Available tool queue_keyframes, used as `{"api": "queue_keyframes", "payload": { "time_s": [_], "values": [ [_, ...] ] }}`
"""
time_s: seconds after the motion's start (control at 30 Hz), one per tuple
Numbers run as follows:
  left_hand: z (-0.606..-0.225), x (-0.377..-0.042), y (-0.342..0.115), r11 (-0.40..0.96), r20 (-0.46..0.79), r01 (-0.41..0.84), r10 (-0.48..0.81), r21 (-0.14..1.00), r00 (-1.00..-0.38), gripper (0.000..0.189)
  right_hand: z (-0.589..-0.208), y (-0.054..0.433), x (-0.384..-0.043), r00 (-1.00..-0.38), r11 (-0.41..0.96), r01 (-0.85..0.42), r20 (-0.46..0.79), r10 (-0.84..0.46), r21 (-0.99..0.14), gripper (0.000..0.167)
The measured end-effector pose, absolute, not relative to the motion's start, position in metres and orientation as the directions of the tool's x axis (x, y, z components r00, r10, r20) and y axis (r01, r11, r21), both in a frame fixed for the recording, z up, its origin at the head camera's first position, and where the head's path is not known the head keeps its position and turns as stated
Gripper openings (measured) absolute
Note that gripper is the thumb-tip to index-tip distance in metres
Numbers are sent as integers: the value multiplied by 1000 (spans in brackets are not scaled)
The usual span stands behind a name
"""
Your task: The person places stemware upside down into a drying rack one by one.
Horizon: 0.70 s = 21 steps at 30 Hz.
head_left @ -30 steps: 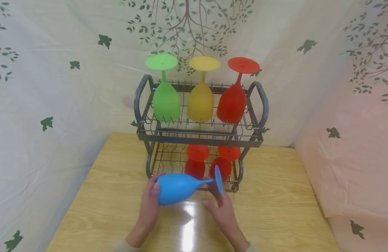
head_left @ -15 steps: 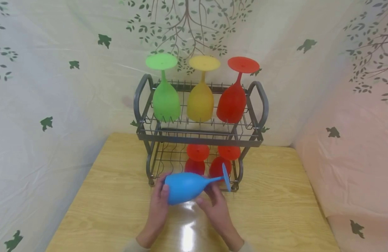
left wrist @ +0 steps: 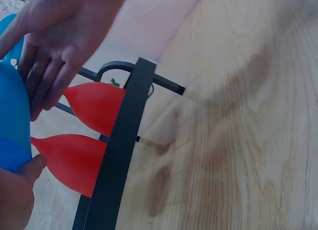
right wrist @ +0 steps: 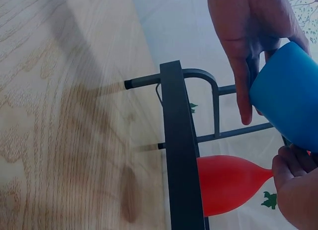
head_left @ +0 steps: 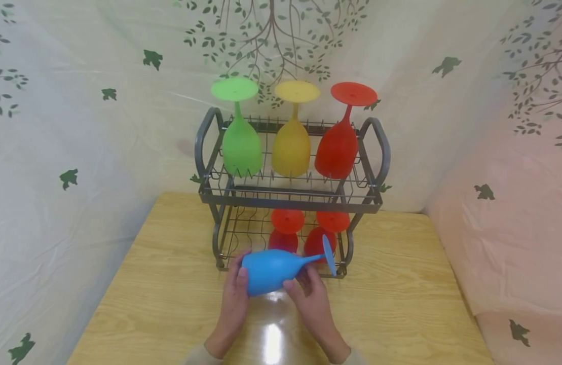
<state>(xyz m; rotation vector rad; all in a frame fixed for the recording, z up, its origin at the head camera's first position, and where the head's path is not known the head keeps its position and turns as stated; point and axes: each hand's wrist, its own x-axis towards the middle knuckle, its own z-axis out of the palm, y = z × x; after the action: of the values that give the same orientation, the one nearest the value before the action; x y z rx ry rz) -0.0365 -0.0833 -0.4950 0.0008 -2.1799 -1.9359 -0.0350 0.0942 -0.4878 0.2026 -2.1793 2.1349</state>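
Observation:
A blue wine glass (head_left: 269, 272) lies sideways in the air in front of the rack, its foot pointing right. My left hand (head_left: 234, 304) grips the bowl at the rim end, thumb in front. My right hand (head_left: 314, 306) holds the bowl near the stem, thumb on its lower side and fingers partly hidden behind it. In the left wrist view, the right hand (left wrist: 69, 46) has fairly straight fingers beside the blue bowl. On the rack's upper tier, green (head_left: 241, 147), yellow (head_left: 291, 147) and red (head_left: 336, 152) wine glasses stand upside down.
The black two-tier dish rack (head_left: 290, 202) stands on the wooden table (head_left: 399, 299). Two red wine glasses, one left (head_left: 287, 221) and one right (head_left: 333, 221), sit upside down on its lower tier. A patterned sheet (head_left: 408, 111) hangs behind.
Both hands and the blue wine glass have shifted slightly right. The right hand has moved from around the stem and foot toward the bowl, and its thumb now touches it.

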Motion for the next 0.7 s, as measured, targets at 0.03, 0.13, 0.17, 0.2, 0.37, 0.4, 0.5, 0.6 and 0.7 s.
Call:
{"api": "queue_keyframes", "payload": {
  "time_s": [0.03, 0.13, 0.17, 0.2, 0.37, 0.4, 0.5, 0.6, 0.7],
  "values": [
    [-496, -37, -83, 135, 169, 149, -147, 980, -975, 39, -487, 94, -35, -989, 15, -146, 145, -33, -989, 63],
    [-497, -36, -84, 157, 179, 158, -134, 975, -975, 40, -486, 94, -35, -992, 5, -121, 121, -25, -993, 64],
    [-497, -36, -85, 165, 185, 163, -127, 973, -975, 42, -485, 94, -35, -994, 9, -112, 111, -23, -994, 64],
    [-497, -37, -86, 174, 196, 174, -114, 969, -974, 43, -485, 94, -35, -994, 12, -104, 104, -21, -995, 64],
    [-500, -40, -98, 205, 259, 247, -35, 947, -965, 51, -483, 95, -37, -995, 31, -96, 95, -29, -995, 67],
    [-500, -41, -101, 214, 279, 270, -16, 939, -960, 52, -482, 96, -38, -994, 31, -101, 100, -31, -994, 67],
    [-503, -40, -113, 302, 324, 311, 5, 901, -946, 53, -481, 96, -40, -993, 39, -113, 112, -30, -993, 66],
    [-506, -40, -126, 418, 372, 347, 22, 840, -928, 51, -479, 96, -42, -992, 54, -122, 121, -23, -991, 63],
    [-512, -39, -139, 534, 405, 368, 51, 761, -913, 52, -478, 94, -44, -990, 68, -139, 138, -23, -988, 61]
  ]
}}
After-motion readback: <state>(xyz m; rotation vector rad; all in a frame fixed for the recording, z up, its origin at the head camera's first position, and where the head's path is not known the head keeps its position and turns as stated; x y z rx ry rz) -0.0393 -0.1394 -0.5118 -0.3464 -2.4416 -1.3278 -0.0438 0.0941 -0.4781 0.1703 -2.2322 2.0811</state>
